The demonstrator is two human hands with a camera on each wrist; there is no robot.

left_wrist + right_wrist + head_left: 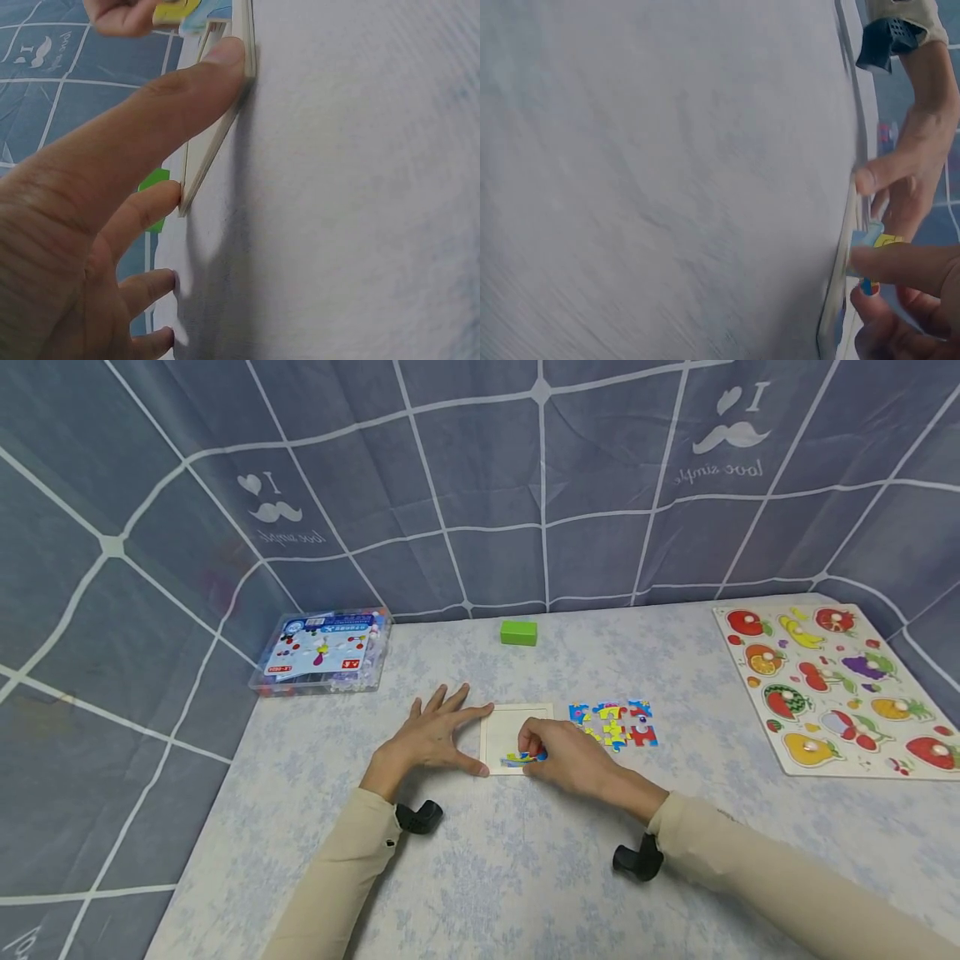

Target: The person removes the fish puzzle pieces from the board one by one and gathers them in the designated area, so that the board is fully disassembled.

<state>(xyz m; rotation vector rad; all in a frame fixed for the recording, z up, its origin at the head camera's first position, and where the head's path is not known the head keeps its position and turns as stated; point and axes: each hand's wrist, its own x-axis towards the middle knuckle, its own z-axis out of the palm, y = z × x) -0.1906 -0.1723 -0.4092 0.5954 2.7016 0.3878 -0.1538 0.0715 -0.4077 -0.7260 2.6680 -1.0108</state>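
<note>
A small pale wooden puzzle frame (484, 739) lies flat on the table between the two hands. With fingers spread, my left hand (429, 737) touches its left side, the thumb on the near corner and the index fingertip at the far corner. My right hand (573, 757) pinches colourful jigsaw pieces (514, 760) between thumb and curled fingers, over the frame's near edge. Light blue and yellow parts of these pieces (887, 240) show past the thumb in the right wrist view; the rest is hidden by the fingers. Just right of the frame lie several other jigsaw pieces (615, 727), partly joined.
A green block (518, 633) sits behind the frame. At the back left is a clear plastic box (322, 653) with a printed label. A fruit puzzle board (821, 727) lies on the right. Grey-blue checked cloth (487, 468) hangs behind the table.
</note>
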